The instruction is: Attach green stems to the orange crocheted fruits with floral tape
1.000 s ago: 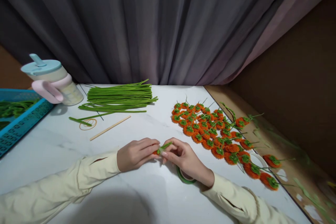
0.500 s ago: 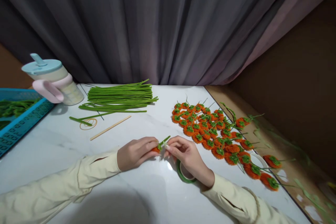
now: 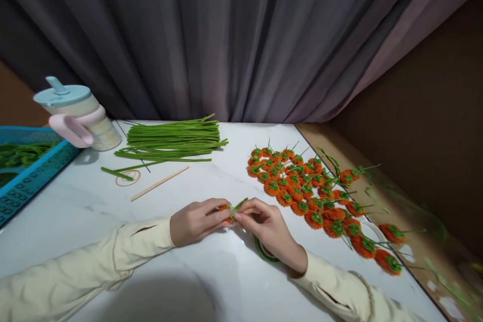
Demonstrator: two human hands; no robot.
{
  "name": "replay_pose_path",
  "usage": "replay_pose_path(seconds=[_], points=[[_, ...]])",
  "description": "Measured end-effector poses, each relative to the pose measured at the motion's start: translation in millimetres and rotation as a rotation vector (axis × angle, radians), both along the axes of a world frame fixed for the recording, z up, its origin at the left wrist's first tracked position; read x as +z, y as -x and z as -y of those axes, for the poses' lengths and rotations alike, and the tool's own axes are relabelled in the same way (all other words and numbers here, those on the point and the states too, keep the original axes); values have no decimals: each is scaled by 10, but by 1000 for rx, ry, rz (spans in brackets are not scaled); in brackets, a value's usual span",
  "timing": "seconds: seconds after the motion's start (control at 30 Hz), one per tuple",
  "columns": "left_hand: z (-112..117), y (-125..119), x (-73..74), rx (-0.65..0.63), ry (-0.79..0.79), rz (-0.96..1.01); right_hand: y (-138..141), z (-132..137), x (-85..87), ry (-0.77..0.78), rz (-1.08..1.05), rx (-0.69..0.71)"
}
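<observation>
My left hand [image 3: 196,220] and my right hand [image 3: 268,226] meet at the front middle of the white table [image 3: 196,282]. Both pinch one small orange pipe-cleaner flower with a green stem [image 3: 233,208], held between the fingertips just above the table. A green tape roll [image 3: 264,254] lies under my right wrist, mostly hidden. To the right lies a spread of several finished orange flowers [image 3: 302,186] with green centres.
A bundle of green pipe-cleaner stems [image 3: 173,138] lies at the back, with a wooden stick [image 3: 158,183] and a rubber band [image 3: 128,177] in front. A lidded cup with a pink handle [image 3: 75,115] and a blue basket [image 3: 26,171] stand at the left. Curtains hang behind.
My fingers have shifted slightly on the flower, turning its green stem tip; both hands stay in the same place.
</observation>
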State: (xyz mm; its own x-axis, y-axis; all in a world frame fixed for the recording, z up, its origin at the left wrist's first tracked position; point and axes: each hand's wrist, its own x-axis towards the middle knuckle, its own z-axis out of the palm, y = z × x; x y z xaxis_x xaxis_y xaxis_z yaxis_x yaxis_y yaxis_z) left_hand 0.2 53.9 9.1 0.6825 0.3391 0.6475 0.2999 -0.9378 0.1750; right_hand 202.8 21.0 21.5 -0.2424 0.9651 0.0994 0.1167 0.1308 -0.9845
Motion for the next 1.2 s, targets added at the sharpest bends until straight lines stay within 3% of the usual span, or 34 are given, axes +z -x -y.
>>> replay_pose_path(seconds=[0.47, 1.0, 1.2], points=[[-4, 32, -6, -9, 27, -5, -11, 8, 45, 78, -71, 41], [-9, 23, 37, -43, 1, -23, 0, 65, 95, -221, 151, -14], [-2, -10, 53, -25, 3, 13, -2, 58, 111, -232, 166, -17]])
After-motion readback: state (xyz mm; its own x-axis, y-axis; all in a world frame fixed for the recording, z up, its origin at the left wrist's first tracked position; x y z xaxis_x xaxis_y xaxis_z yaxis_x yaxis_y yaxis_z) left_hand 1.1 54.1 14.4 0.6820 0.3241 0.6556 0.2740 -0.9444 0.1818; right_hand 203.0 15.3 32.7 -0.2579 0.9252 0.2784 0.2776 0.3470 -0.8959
